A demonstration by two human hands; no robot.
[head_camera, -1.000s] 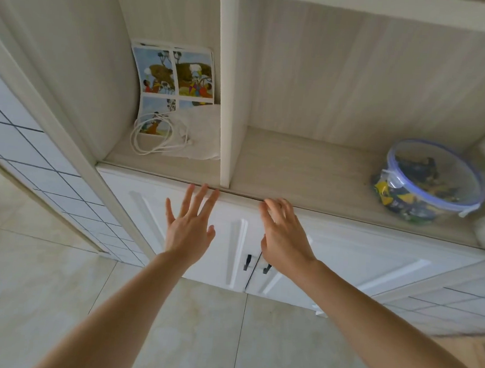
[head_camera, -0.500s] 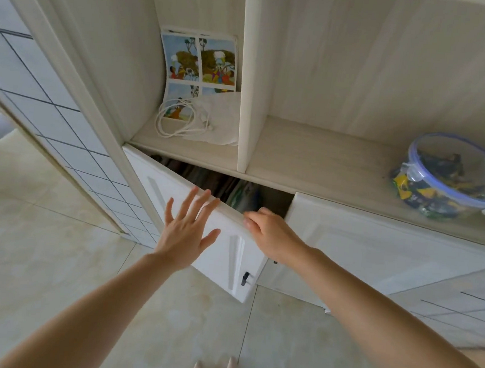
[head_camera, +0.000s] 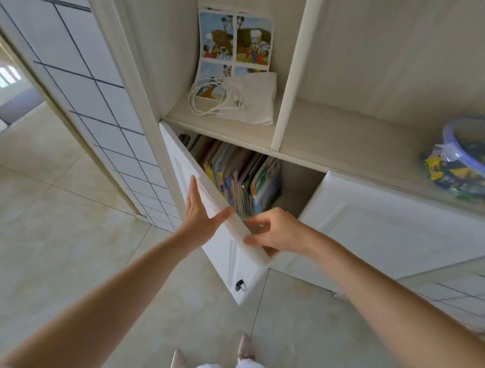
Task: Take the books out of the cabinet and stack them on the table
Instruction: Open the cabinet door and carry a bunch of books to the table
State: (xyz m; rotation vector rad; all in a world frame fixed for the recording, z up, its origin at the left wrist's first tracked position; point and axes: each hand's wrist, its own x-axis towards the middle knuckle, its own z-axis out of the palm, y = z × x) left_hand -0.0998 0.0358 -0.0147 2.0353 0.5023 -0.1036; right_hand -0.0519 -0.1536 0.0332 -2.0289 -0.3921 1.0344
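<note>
The left cabinet door [head_camera: 204, 207] now swings wide under both my hands' grip, left hand [head_camera: 201, 212] flat, right hand [head_camera: 272, 229] curled on its edge, baring the books [head_camera: 241, 178]

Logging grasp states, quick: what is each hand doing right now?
Left hand: open, flat against the cabinet door.
Right hand: fingers curled over the door's top edge, gripping it.

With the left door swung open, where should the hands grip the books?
By the exposed spines and top corners of the upright books, reaching from the front past the open door. They stand packed on edge, and the shelf above limits reach from the top.
</note>
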